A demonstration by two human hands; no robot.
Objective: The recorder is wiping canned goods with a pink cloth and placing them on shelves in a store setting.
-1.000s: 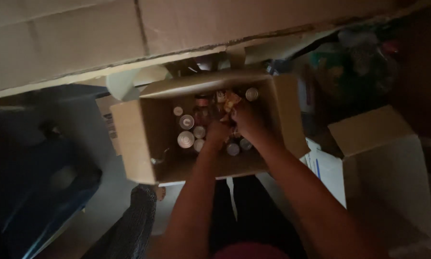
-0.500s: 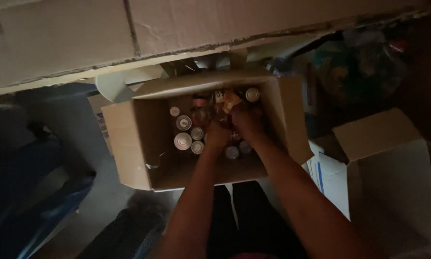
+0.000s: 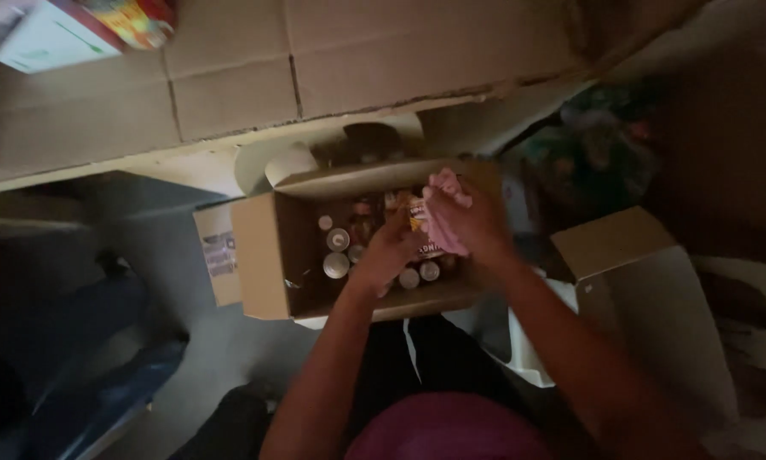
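Note:
An open cardboard box (image 3: pixel 259 255) stands on the floor in front of me, holding several small capped bottles and cans (image 3: pixel 336 251). My left hand (image 3: pixel 383 255) grips a can with a printed label (image 3: pixel 419 230), lifted above the box. My right hand (image 3: pixel 477 223) holds a pink cloth (image 3: pixel 447 213) pressed against that can.
A large cardboard slab (image 3: pixel 315 68) lies behind the box. A second open carton (image 3: pixel 647 290) stands to the right, next to a white plastic chair (image 3: pixel 754 332). A dark blue object (image 3: pixel 85 366) lies at the left. Bagged items (image 3: pixel 587 162) sit at the back right.
Both hands were down among the bottles in the box; now they have risen, with a can in the left hand and a pink cloth in the right.

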